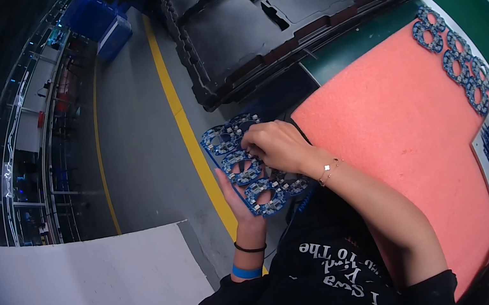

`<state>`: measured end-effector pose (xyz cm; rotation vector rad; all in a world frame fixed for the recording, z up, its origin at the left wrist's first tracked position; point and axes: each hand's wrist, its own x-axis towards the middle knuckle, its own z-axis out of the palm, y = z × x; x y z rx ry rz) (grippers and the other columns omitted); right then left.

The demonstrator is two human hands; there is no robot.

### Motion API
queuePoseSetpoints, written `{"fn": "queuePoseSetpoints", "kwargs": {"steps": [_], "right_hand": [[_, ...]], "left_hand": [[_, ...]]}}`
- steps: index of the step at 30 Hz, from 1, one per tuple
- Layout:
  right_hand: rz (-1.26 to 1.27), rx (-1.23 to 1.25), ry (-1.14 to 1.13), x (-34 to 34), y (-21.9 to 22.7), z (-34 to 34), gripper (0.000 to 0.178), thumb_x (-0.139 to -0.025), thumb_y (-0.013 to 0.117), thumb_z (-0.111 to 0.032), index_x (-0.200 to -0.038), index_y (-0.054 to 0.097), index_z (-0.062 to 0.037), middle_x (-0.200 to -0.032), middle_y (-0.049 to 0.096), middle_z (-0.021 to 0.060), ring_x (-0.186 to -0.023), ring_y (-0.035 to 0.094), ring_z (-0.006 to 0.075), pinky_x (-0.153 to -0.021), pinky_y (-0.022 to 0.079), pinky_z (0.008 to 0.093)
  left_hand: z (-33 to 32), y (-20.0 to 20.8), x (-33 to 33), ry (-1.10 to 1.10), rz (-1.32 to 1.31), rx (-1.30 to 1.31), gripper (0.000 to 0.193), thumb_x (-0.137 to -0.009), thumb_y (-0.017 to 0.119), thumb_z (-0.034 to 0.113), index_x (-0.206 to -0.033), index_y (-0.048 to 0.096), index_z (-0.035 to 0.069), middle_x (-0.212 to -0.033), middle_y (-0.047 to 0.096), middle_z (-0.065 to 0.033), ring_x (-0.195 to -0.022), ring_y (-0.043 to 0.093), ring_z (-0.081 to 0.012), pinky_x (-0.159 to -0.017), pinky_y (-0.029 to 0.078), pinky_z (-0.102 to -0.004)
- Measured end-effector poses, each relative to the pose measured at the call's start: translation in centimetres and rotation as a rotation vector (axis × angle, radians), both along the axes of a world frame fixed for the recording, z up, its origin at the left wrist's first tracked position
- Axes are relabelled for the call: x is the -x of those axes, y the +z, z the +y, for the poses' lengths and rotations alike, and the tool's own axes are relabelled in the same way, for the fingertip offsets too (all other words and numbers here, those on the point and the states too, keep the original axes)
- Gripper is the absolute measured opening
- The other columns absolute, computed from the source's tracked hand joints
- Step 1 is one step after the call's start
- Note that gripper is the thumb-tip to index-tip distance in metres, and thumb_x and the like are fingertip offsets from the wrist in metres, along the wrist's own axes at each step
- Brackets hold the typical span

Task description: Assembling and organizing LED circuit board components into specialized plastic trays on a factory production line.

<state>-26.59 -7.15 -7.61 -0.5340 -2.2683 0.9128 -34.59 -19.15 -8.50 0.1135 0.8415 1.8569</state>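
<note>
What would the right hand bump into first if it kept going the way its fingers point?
The right hand points left, its fingers already on the blue board that the left hand holds from below. So it would press into that board first. Past it is only grey floor, though depth is hard to judge.

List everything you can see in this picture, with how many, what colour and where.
Blue panel of ring-shaped circuit boards: one, blue, held between both hands at centre.
Second strip of blue ring-shaped boards: one, blue, on the far right edge of the foam.
Pink foam mat: one, salmon pink, on the bench at right.
Black moulded plastic trays: a stack, count unclear, black, top centre.
Yellow floor line: one, yellow, on the grey floor at left.
Blue bins: about two, blue, top left.
Left hand: under the panel, wrist with black and blue bands.
Right hand: on top of the panel, wrist with thin bracelet.
</note>
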Motion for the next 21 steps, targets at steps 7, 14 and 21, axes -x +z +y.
{"fn": "queuePoseSetpoints", "kwargs": {"steps": [7,14,21], "right_hand": [[-0.177,-0.085,0.072,-0.2,0.5,0.1,0.007,-0.069,0.06,-0.002,-0.076,0.061,-0.0044,-0.076,0.062,0.0094,-0.073,0.06,0.0286,-0.064,0.048,0.0362],[-0.018,0.097,-0.061,0.0,0.4,0.3,0.012,-0.066,0.06,0.002,-0.077,0.061,-0.0028,-0.08,0.061,0.0129,-0.075,0.06,0.0306,-0.064,0.047,0.0373],[-0.069,0.099,0.132,-0.2,-0.4,0.3,0.009,-0.069,0.063,0.0,-0.077,0.062,-0.0013,-0.084,0.059,0.0109,-0.082,0.058,0.0294,-0.069,0.048,0.0362]], "left_hand": [[0.0,0.0,-0.1,-0.043,0.01,-0.006,0.053,-0.091,0.032,0.052,-0.109,0.052,0.007,-0.101,0.058,-0.0052,-0.09,0.056,-0.0189,-0.077,0.048,-0.036],[-0.6,-0.2,0.4,-0.045,-0.008,0.002,0.054,-0.091,0.032,0.053,-0.112,0.05,0.007,-0.105,0.058,-0.0065,-0.092,0.057,-0.0203,-0.078,0.048,-0.0386],[-1.0,0.5,0.0,0.034,-0.058,0.068,0.051,-0.091,0.032,0.052,-0.109,0.05,0.008,-0.101,0.057,-0.0068,-0.092,0.056,-0.0221,-0.08,0.047,-0.0411]]}}
